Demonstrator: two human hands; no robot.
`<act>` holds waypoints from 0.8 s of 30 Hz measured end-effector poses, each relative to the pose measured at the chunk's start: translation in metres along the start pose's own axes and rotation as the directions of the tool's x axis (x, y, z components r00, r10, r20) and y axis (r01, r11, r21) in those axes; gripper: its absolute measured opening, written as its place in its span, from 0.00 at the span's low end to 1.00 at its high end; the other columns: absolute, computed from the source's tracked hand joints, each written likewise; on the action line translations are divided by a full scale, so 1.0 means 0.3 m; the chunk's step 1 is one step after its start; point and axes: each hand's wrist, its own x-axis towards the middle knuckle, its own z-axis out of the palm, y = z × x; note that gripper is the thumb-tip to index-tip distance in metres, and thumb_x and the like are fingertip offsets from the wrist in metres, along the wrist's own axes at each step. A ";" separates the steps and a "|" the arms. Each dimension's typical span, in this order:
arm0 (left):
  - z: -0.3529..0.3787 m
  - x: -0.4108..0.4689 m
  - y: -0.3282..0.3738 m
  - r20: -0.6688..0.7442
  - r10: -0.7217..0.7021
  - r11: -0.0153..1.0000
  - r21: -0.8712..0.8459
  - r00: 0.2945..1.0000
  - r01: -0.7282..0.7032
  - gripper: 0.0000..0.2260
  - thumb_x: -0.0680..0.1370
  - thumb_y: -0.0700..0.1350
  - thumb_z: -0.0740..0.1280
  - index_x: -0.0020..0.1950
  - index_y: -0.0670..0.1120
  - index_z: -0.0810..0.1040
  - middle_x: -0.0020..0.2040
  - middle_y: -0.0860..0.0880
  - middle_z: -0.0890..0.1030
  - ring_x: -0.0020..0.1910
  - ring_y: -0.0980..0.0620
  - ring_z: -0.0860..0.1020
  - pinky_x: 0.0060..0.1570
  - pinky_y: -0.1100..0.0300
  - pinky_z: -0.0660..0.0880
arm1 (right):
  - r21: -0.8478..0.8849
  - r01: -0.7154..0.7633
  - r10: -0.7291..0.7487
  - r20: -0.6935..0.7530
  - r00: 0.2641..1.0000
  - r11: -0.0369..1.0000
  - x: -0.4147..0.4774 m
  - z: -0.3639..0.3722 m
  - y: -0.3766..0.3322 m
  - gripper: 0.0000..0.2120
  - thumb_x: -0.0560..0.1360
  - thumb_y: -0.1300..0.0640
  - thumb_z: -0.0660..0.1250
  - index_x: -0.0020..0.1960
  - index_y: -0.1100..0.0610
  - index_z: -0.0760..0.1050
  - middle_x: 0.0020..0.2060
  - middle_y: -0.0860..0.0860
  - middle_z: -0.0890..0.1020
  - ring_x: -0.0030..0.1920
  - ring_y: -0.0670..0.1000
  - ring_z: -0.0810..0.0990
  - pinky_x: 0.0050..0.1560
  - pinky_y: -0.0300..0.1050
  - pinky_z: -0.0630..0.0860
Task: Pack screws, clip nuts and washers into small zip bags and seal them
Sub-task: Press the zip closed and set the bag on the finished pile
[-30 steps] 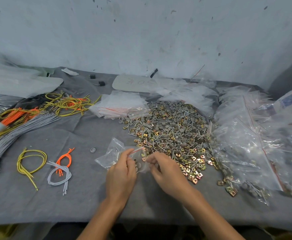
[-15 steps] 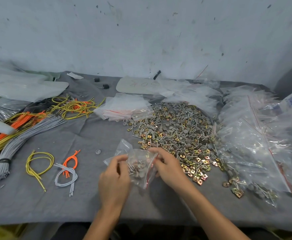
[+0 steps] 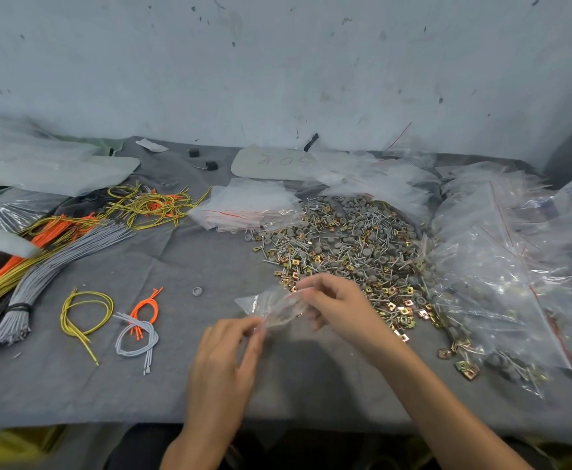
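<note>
You are holding a small zip bag (image 3: 272, 308) between both hands, seemingly just off the grey cloth (image 3: 176, 385) and close against the near edge of the pile of screws, clip nuts and washers (image 3: 345, 245). That is probably why you are working here: the parts are lying within easy reach. Your left hand (image 3: 223, 354) is pinching the bag's near end between thumb and fingertips. Your right hand (image 3: 342, 307) is gripping the far end, where a red strip is showing, with the fingers curled over it. Stretching the bag between two pinches looks like a way of lining up the zip for sealing, though the bag is blurring and I cannot tell what is inside or whether the strip is closed. A stack of empty zip bags (image 3: 247, 205) is lying just behind the pile, and filled bags (image 3: 501, 266) are lying heaped on your right, handy for setting this one down. Bundles of orange, yellow and grey wire (image 3: 40, 259) are lying well to your left, with a lone washer (image 3: 197, 291) sitting between them and the bag. The cloth is draping the whole table, and a scuffed pale wall (image 3: 277, 62) is standing right behind it.
</note>
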 end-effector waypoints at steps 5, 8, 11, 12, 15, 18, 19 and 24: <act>-0.071 0.135 0.047 -0.122 -0.031 0.992 -0.125 0.992 0.016 0.04 0.79 0.50 0.67 0.52 0.55 0.81 0.48 0.60 0.80 0.48 0.56 0.79 0.46 0.57 0.75 | -0.054 0.028 -0.022 0.110 0.994 0.998 -0.016 -0.047 -0.161 0.10 0.79 0.59 0.69 0.57 0.49 0.83 0.47 0.51 0.87 0.43 0.50 0.83 0.40 0.39 0.78; -0.110 0.200 0.086 -0.157 -0.056 0.981 -0.190 0.986 0.026 0.04 0.80 0.49 0.69 0.52 0.57 0.80 0.48 0.60 0.81 0.47 0.59 0.79 0.45 0.64 0.74 | -0.099 0.081 -0.062 0.183 0.981 0.992 -0.034 -0.075 -0.244 0.14 0.78 0.61 0.69 0.60 0.48 0.81 0.48 0.48 0.87 0.41 0.47 0.80 0.43 0.40 0.76; -0.141 0.246 0.127 -0.166 -0.047 0.976 -0.218 0.985 0.010 0.04 0.80 0.48 0.69 0.53 0.54 0.82 0.48 0.56 0.82 0.45 0.59 0.80 0.45 0.67 0.74 | -0.173 0.192 -0.173 0.117 0.978 0.966 -0.046 -0.087 -0.302 0.07 0.78 0.56 0.71 0.55 0.50 0.82 0.40 0.52 0.84 0.35 0.46 0.77 0.34 0.38 0.72; -0.152 0.256 0.142 -0.158 -0.049 0.972 -0.236 0.986 0.011 0.04 0.80 0.48 0.69 0.53 0.53 0.82 0.47 0.55 0.83 0.45 0.58 0.80 0.44 0.66 0.75 | -0.188 0.223 -0.208 0.094 0.974 0.956 -0.048 -0.090 -0.317 0.04 0.78 0.55 0.71 0.53 0.50 0.83 0.36 0.55 0.80 0.32 0.47 0.73 0.31 0.39 0.68; -0.183 0.278 0.186 -0.130 -0.079 0.951 -0.308 0.988 0.036 0.06 0.79 0.48 0.70 0.55 0.51 0.83 0.44 0.57 0.84 0.40 0.59 0.79 0.41 0.61 0.77 | -0.182 0.279 -0.279 0.028 0.960 0.943 -0.053 -0.103 -0.352 0.03 0.78 0.53 0.73 0.50 0.50 0.84 0.32 0.50 0.71 0.29 0.44 0.66 0.28 0.36 0.63; -0.206 0.286 0.219 -0.087 -0.109 0.922 -0.380 0.990 0.068 0.04 0.78 0.47 0.70 0.53 0.52 0.83 0.38 0.60 0.81 0.35 0.62 0.75 0.38 0.61 0.75 | -0.148 0.311 -0.311 0.026 0.950 0.939 -0.069 -0.115 -0.376 0.03 0.77 0.52 0.73 0.49 0.51 0.84 0.34 0.48 0.74 0.29 0.41 0.67 0.27 0.32 0.64; -0.212 0.286 0.228 -0.058 -0.118 0.915 -0.394 0.991 0.086 0.03 0.78 0.47 0.71 0.51 0.52 0.83 0.36 0.59 0.80 0.34 0.62 0.75 0.38 0.58 0.76 | -0.132 0.313 -0.312 0.033 0.950 0.940 -0.077 -0.119 -0.380 0.03 0.77 0.52 0.73 0.49 0.51 0.84 0.34 0.50 0.74 0.29 0.41 0.67 0.27 0.32 0.63; -0.240 0.268 0.267 0.061 -0.089 0.910 -0.401 0.994 0.106 0.07 0.75 0.53 0.70 0.46 0.51 0.83 0.35 0.49 0.79 0.35 0.55 0.74 0.39 0.41 0.77 | -0.122 0.318 -0.315 0.043 0.948 0.940 -0.110 -0.149 -0.390 0.04 0.76 0.50 0.72 0.49 0.50 0.83 0.37 0.53 0.76 0.35 0.48 0.71 0.36 0.44 0.68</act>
